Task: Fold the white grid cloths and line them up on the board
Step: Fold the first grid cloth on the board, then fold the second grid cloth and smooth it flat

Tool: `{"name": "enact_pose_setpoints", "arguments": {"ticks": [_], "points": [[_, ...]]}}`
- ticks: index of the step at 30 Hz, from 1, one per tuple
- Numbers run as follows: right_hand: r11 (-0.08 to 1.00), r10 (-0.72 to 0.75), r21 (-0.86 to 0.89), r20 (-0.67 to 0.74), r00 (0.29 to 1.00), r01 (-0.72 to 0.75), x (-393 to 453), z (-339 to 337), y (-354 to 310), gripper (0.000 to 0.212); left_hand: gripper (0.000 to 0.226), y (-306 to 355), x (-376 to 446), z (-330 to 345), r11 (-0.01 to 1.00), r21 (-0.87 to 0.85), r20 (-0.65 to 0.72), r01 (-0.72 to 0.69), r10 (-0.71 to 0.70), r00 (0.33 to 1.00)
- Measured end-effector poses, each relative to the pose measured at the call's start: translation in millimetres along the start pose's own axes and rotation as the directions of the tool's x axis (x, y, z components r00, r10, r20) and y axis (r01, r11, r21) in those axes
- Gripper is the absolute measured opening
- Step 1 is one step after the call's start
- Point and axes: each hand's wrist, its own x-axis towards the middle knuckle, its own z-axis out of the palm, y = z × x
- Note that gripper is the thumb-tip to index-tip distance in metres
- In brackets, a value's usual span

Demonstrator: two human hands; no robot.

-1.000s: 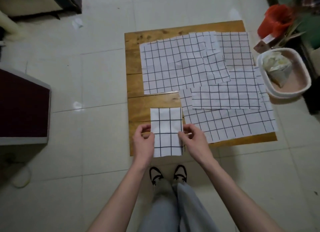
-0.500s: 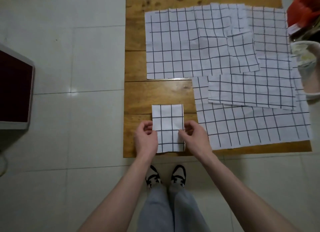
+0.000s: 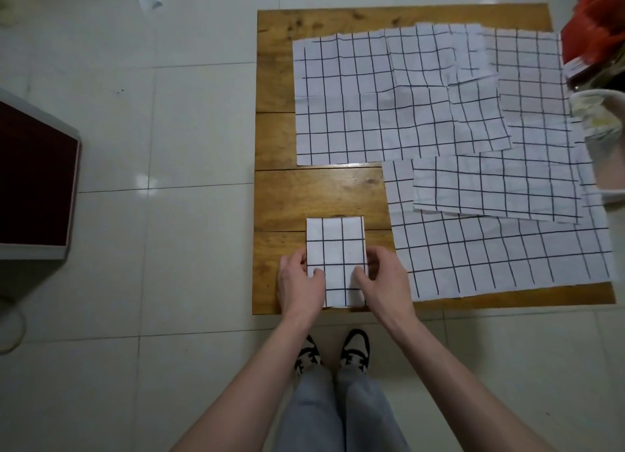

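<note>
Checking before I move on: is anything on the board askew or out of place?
Yes. The unfolded cloths overlap untidily, and the narrow one lies tilted across the big near-right cloth. The folded cloth sits square to the board.

Your clearest passage is the bare strip of tabletop (image 3: 318, 194) along the left edge and across the middle, just beyond the folded cloth (image 3: 334, 245) that both of your hands pinch at the near edge. The unfolded cloths (image 3: 473, 130) overlap across the far and right parts, leaving no bare wood there. At the right edge a white basin (image 3: 605, 140) and a red bag (image 3: 592, 35) crowd the tabletop. The floor (image 3: 169, 130) to your left lies open as far as a dark red box (image 3: 33, 181).
</note>
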Motion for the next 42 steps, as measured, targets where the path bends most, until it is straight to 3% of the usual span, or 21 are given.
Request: {"name": "enact_pose_setpoints", "arguments": {"ticks": [4,10,13,17,22,26,28,33,38,42], "points": [[1.0,-0.009,0.008,-0.002,1.0,0.01,-17,-20,-11,0.053,0.057,8,-18,-23,0.973,0.221,0.031,-0.063,0.057,0.998],[0.987,-0.157,-0.024,-0.016,0.988,0.156,-69,-77,-55,0.055,0.045,51,-79,-74,0.864,0.352,0.092,-0.359,0.35,0.932],[0.959,-0.274,-0.094,-0.057,0.96,0.268,-95,-105,-76,0.055,0.042,79,-105,-94,0.792,0.351,0.062,-0.5,0.513,0.856],[0.91,-0.396,-0.195,-0.139,0.908,0.367,-122,-142,-96,0.053,0.046,116,-132,-110,0.646,0.387,0.022,-0.658,0.707,0.707],[0.893,-0.422,-0.275,-0.241,0.874,0.356,-133,-189,-104,0.054,0.046,155,-150,-107,0.488,0.472,0.047,-0.734,0.817,0.574],[0.889,-0.428,-0.306,-0.295,0.855,0.339,-120,-223,-98,0.056,0.046,190,-157,-91,0.434,0.494,0.046,-0.754,0.853,0.521],[0.892,-0.421,-0.307,-0.304,0.855,0.331,-108,-239,-92,0.058,0.047,207,-158,-78,0.431,0.509,0.048,-0.745,0.85,0.524],[0.886,-0.42,-0.332,-0.278,0.864,0.324,-68,-280,-71,0.058,0.049,240,-147,-39,0.504,0.522,0.03,-0.688,0.795,0.605],[0.883,-0.424,-0.312,-0.21,0.881,0.351,-13,-328,-56,0.057,0.05,273,-134,-3,0.626,0.553,-0.038,-0.55,0.678,0.734],[0.864,-0.454,-0.31,-0.142,0.879,0.396,34,-355,-53,0.058,0.049,296,-117,20,0.67,0.542,-0.09,-0.506,0.646,0.758]]}}
